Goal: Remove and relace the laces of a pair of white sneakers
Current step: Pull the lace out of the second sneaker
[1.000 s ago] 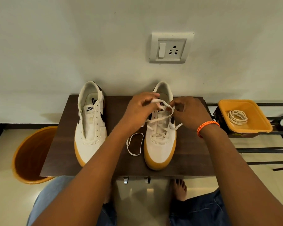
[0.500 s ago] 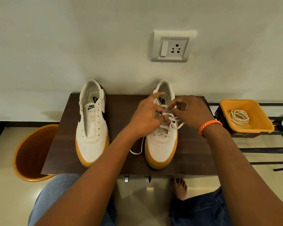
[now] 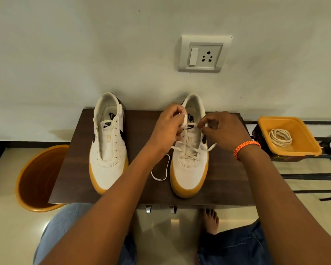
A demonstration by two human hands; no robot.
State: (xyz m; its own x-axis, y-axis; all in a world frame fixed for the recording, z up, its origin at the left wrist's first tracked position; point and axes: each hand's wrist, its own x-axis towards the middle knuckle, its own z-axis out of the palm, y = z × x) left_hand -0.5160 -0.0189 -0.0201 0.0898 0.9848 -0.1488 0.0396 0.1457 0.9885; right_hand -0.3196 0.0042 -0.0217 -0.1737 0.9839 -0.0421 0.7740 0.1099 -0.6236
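Counting from the head view: two white sneakers, two laces, two hands, one table (image 3: 141,188), one orange tray, one orange bucket, one wall socket. Both sneakers stand side by side on the dark table, toes pointing to 6 o'clock, well apart from each other. At about 9 o'clock of the table sits the left sneaker (image 3: 108,148), its eyelets bare and its tongue exposed. At about 3 o'clock of it sits the right sneaker (image 3: 189,165), with a lace (image 3: 187,156) crossed through the lower eyelets only; one free end of that lace trails off the shoe's side onto the table and curls in a loop between the two sneakers, the other end sticks out toward 3 o'clock.

Over the right sneaker's tongue, the left hand (image 3: 168,129) has its fingers curled tight, gripping white lace or the tongue's upper edge; which one I cannot tell. Just beside it at 3 o'clock, the right hand (image 3: 224,131) pinches a strand of the lace between thumb and fingertips, the other fingers loosely curled, an orange wristband (image 3: 246,148) on its wrist.

Off the table at 3 o'clock, the orange tray (image 3: 302,150) holds the second lace (image 3: 280,137), coiled. At 8 o'clock the orange bucket (image 3: 38,178) stands on the floor. At 12 o'clock the wall socket (image 3: 204,53) is set in the wall.
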